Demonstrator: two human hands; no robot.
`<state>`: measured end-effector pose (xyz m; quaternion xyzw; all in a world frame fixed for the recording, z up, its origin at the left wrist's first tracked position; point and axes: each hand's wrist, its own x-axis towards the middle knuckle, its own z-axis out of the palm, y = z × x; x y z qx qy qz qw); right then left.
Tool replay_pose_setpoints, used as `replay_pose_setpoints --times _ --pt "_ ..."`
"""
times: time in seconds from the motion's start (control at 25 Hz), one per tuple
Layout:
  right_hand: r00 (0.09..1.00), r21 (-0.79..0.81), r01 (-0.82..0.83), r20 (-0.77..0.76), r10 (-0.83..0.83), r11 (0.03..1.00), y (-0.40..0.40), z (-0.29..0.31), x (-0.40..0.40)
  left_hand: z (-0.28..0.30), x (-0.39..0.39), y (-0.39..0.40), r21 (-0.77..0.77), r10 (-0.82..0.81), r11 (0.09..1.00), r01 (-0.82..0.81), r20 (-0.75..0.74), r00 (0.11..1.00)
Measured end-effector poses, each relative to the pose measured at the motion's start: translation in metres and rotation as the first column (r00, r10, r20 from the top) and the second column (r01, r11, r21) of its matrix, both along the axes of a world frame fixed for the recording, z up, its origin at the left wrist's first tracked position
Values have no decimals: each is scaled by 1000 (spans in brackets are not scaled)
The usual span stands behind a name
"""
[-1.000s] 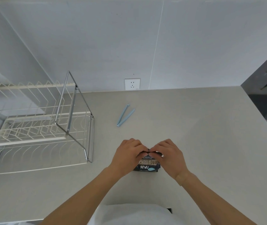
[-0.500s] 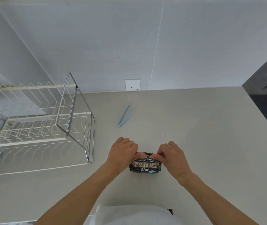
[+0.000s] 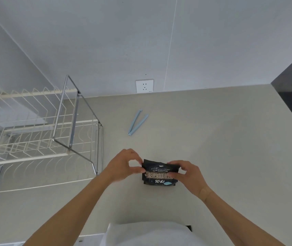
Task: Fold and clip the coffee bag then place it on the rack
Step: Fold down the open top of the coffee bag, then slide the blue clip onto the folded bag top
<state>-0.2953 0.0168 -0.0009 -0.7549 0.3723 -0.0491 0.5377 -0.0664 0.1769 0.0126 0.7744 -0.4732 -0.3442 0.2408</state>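
Observation:
A small black coffee bag point(image 3: 158, 173) with pale lettering rests on the grey counter in front of me. My left hand point(image 3: 124, 165) pinches its upper left edge between thumb and fingers. My right hand point(image 3: 188, 174) grips its right side, covering that edge. The bag's top part lies flat toward the wall. A light blue clip point(image 3: 136, 123), spread in a narrow V, lies on the counter farther back, apart from both hands. The wire rack point(image 3: 40, 139), white with a chrome frame, stands at the left.
A white wall socket point(image 3: 144, 85) sits at the counter's back edge. The counter point(image 3: 221, 148) ends at the right against a dark drop. My pale clothing point(image 3: 148, 235) fills the bottom centre.
Both hands have drawn apart toward the bag's sides, uncovering more of its printed face. The bag's top now lies spread flat. Clip and rack are unmoved.

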Motion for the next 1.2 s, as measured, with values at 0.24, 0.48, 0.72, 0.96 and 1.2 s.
replay_pose_setpoints --times 0.24,0.48,0.72,0.96,1.2 --pt "1000 21 16 -18 -15 1000 -6 -8 2 -26 48 -42 173 356 918 -357 34 934" --pt "999 39 -21 -46 22 999 -13 -7 4 -39 74 -106 353 4 915 -194 473 881" --pt "999 28 -25 -35 26 999 -14 -6 5 -62 63 -90 201 159 937 -286 483 861" --pt "1000 72 12 -22 -11 997 -11 -8 5 -66 47 -62 82 236 944 -320 510 827" --pt "974 328 172 82 -209 929 -3 -14 4 -17 13 -14 -270 590 757 -595 -108 800"
